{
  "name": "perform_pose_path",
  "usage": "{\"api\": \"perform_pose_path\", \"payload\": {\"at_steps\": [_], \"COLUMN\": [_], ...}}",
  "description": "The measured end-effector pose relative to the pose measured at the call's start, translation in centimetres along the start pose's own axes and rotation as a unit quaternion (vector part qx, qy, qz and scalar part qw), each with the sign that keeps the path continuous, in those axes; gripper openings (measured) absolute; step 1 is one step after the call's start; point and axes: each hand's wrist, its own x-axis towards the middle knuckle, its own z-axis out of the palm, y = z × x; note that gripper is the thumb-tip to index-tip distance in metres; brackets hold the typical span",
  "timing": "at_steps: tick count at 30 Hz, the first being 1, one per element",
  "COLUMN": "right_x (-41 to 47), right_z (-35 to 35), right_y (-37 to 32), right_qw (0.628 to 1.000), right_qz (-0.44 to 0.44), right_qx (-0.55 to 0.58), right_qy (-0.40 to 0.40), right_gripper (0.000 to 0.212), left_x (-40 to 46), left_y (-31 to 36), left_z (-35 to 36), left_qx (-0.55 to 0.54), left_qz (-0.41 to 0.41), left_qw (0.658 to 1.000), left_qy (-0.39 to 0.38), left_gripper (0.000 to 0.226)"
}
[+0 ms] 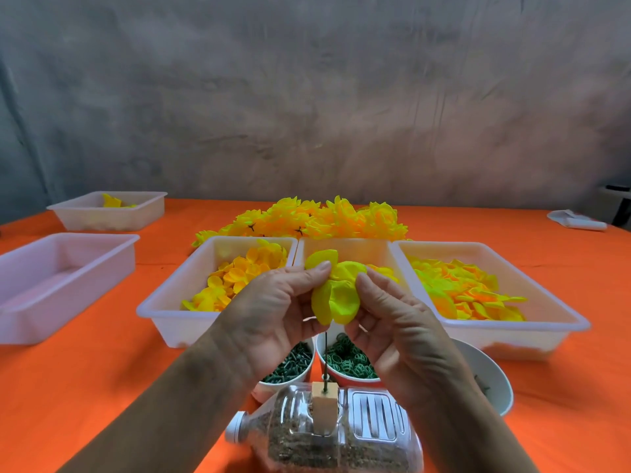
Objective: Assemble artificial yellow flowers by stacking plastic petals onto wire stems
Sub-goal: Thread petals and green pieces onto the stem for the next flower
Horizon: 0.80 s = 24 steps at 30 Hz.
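Petals being pinched by left hand and right hand above wire stem; centre hole being lined up, threading-down judged next.

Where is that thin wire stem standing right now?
In the head view, the wire stem stands upright at bottom centre, stuck in a wooden block on a plastic bottle, just below the yellow petals both hands hold.

A mottled grey wall, streaked and stained, fills the upper half of the frame. Below it an orange tabletop spreads across the lower half, evenly lit without hard shadows. At the far right edge a dark piece of furniture shows only partly.
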Motion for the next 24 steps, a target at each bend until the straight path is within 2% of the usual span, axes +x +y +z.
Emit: {"api": "perform_pose_path", "payload": {"at_steps": [3, 6, 9, 11, 14, 15, 16, 18, 20, 21, 22, 24], "right_x": [0.0, -0.1, -0.5, -0.6, -0.6, -0.6, -0.5, -0.5, -0.5, -0.4, -0.3, -0.1], "right_z": [0.1, -0.3, -1.0, -1.4, -1.5, -1.5, -1.5, -1.3, -1.3, -1.3, -1.2, -0.8], "right_y": [0.1, 0.0, 0.2, 0.3, 0.2, 0.3, 0.3, 0.1, -0.1, -0.1, -0.2, -0.3], "right_qw": [1.0, 0.998, 0.979, 0.925, 0.755, 0.709, 0.679, 0.649, 0.645, 0.661, 0.688, 0.766], "right_qz": [-0.014, -0.047, -0.139, -0.264, -0.448, -0.483, -0.508, -0.536, -0.542, -0.533, -0.516, -0.464], "right_qx": [-0.001, -0.027, -0.147, -0.273, -0.479, -0.513, -0.529, -0.539, -0.539, -0.529, -0.51, -0.444], "right_qy": [-0.018, -0.034, -0.026, -0.011, -0.014, -0.012, -0.013, -0.016, -0.013, -0.008, -0.001, 0.011], "right_gripper": [0.046, 0.038, 0.032, 0.045, 0.059, 0.057, 0.05, 0.026, 0.012, 0.01, 0.009, 0.005], "left_x": [-0.1, -0.1, 0.0, 0.0, 0.2, 0.2, 0.3, 0.2, -0.1, -0.1, -0.1, 0.0], "left_y": [0.3, 0.5, 0.5, 0.5, 0.4, 0.4, 0.3, 0.3, 0.3, 0.3, 0.2, 0.1], "left_z": [0.1, 0.1, -0.2, -0.2, -0.2, -0.1, 0.0, 0.1, 0.1, 0.0, 0.0, -0.2], "left_qx": [-0.039, -0.028, -0.015, -0.017, -0.014, -0.013, -0.015, -0.025, -0.024, -0.01, 0.009, 0.055], "left_qz": [-0.025, -0.006, 0.027, 0.031, 0.021, 0.015, 0.008, -0.007, -0.017, -0.016, -0.012, 0.016], "left_qw": [0.999, 0.999, 0.997, 0.997, 0.996, 0.996, 0.996, 0.996, 0.997, 0.998, 0.999, 0.997], "left_qy": [-0.006, 0.018, 0.066, 0.073, 0.084, 0.087, 0.088, 0.085, 0.069, 0.058, 0.049, 0.055], "left_gripper": [0.016, 0.015, 0.012, 0.012, 0.013, 0.014, 0.014, 0.013, 0.011, 0.012, 0.014, 0.018]}}
